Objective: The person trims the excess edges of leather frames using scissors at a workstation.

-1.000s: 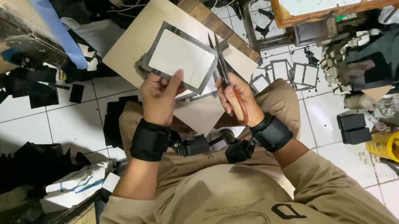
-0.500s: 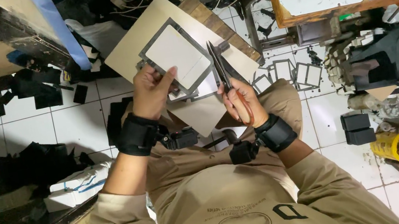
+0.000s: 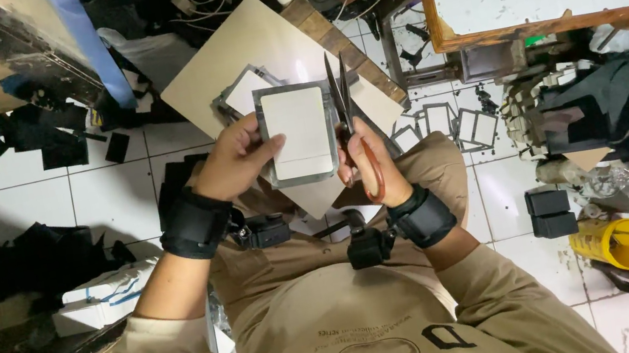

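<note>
White floor tiles are spreading out under me, littered with dark offcuts, and I'm sitting low with a pale board resting across my knees as a work surface. I'm gripping a flat rectangular panel in my left hand, fingers curled behind it and thumb pressing its left edge, holding it upright over the board. It's a stiff-looking card: smooth cream face, grey border running round it like a frame. My right hand is wrapped through the orange handles of the scissors, and the long dark steel blades are pointing away from me, lying right along the panel's right edge, close together; I can't tell whether they're biting into the border or only touching it.

Judging progress: a similar framed panel is lying on the board just behind the one I'm holding, and a cluster of small framed pieces is lying on the floor by my right knee, so I'd say a good batch is finished. This one looks mid-trim, its edges looking fairly straight already. Both wrists are wearing black padded straps, soft and matte against my tan sleeves
</note>
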